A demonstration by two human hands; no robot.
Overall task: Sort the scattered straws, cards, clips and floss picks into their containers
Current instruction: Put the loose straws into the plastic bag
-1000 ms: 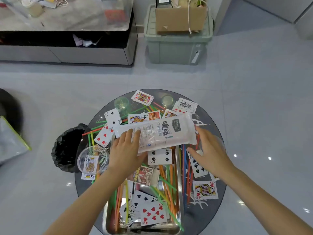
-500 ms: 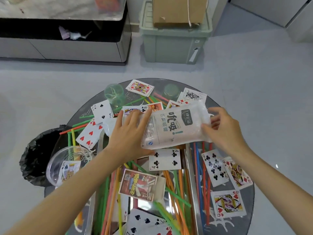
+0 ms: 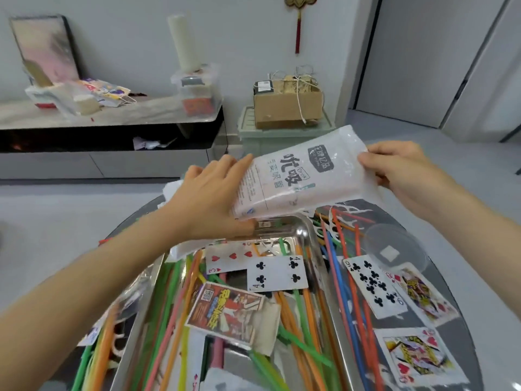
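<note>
Left grip [image 3: 208, 198] and right grip [image 3: 403, 173] hold a crinkly translucent plastic bag [image 3: 296, 179] — rectangular.

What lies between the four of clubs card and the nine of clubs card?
The shiny steel tray's rim and coloured plastic straws, in the head view.

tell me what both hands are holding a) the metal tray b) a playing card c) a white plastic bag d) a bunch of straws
c: the left hand and right hand each grip one end of the bag, held above the tray.
</note>
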